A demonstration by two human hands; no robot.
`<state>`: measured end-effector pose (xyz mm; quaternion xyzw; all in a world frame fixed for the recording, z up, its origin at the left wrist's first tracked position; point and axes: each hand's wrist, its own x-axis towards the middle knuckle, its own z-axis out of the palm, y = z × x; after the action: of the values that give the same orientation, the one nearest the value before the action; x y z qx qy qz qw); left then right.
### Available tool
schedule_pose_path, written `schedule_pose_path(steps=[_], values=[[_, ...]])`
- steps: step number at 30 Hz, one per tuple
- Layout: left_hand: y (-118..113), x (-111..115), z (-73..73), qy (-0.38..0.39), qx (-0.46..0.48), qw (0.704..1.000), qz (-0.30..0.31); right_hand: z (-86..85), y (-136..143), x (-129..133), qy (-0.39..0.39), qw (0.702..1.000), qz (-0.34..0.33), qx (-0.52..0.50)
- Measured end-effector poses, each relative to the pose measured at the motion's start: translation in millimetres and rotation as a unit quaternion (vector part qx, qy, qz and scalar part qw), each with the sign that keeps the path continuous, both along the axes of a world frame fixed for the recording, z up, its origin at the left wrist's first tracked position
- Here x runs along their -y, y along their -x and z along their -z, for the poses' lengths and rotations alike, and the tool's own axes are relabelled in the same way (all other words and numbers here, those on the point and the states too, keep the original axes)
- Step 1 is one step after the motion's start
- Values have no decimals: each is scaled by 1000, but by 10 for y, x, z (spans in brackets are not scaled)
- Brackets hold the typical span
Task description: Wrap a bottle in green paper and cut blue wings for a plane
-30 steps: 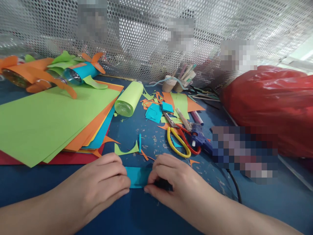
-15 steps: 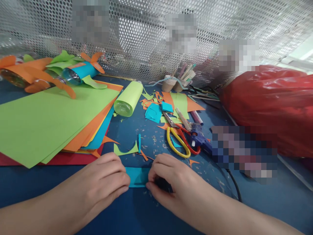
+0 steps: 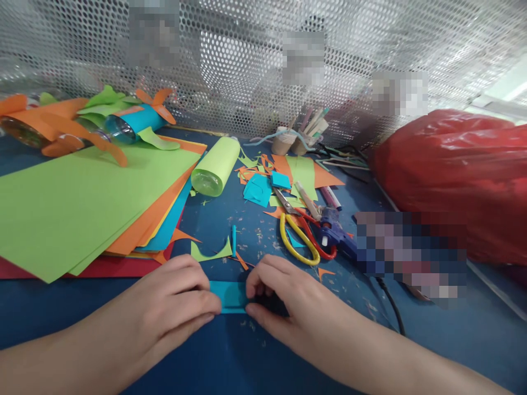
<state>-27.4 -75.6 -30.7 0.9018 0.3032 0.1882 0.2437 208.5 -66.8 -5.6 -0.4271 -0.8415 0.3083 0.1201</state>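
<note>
A narrow strip of blue paper [image 3: 229, 297] lies between my hands at the front of the dark blue table, with a fold line along its lower edge. My left hand [image 3: 181, 296] is closed on its left end, fingers curled over the paper. At the right end, my right hand [image 3: 280, 299] pinches the strip between thumb and fingers. The fingers hide both ends. Just beyond the strip lie a green paper offcut [image 3: 212, 250], a thin blue roll of paper [image 3: 234, 241] and small orange scraps [image 3: 240, 260].
Coloured paper sheets [image 3: 94, 203] are stacked at left, with paper-wrapped bottles [image 3: 135, 120] behind. A green-wrapped bottle [image 3: 216, 164] lies mid-table. Scissors [image 3: 300, 238], a blue glue gun [image 3: 337, 233] and a red plastic bag [image 3: 453, 181] are to the right. Perforated metal [image 3: 242, 60] rises behind.
My right hand's fingers have shifted slightly left and up at the strip's end. My left hand has edged slightly right along the strip.
</note>
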Motion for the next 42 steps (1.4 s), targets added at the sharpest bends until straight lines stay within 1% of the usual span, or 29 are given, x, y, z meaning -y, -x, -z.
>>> schedule_pose_path(steps=[3,5,10,15,17,19,22,24,27,30,37,40,42], values=[[-2,0,1,12,7,1000,-8,15,-19,-14,-8,999,-33,-21],[-2,-8,-2,5,6,1000,-8,22,-22,-14,-20,998,-48,-24],[-5,-27,5,-1,5,1000,-14,32,-10,-5,-76,995,-56,-13],[-17,-5,-5,0,25,1000,-13,57,-16,-15,-104,993,-60,5],[-18,-3,-12,-32,16,999,1,62,-17,-4,-119,990,-72,17],[-11,-5,-10,-87,1,996,17,61,-14,14,-137,987,-83,28],[12,-9,6,-160,-11,987,28,58,-3,31,-149,985,-78,32],[25,-13,16,-164,-7,986,26,59,4,30,-149,986,-67,25],[29,-31,18,-131,-2,991,23,68,11,22,-140,989,-54,5],[25,-45,17,-116,-8,993,26,84,16,17,-126,991,-39,-14],[20,-20,5,-175,-40,983,33,82,56,19,-82,997,2,-14],[9,-33,-29,-182,-25,982,48,73,66,27,-76,997,7,-12],[0,-41,-52,-173,-12,984,48,73,65,29,-71,997,12,-12]])
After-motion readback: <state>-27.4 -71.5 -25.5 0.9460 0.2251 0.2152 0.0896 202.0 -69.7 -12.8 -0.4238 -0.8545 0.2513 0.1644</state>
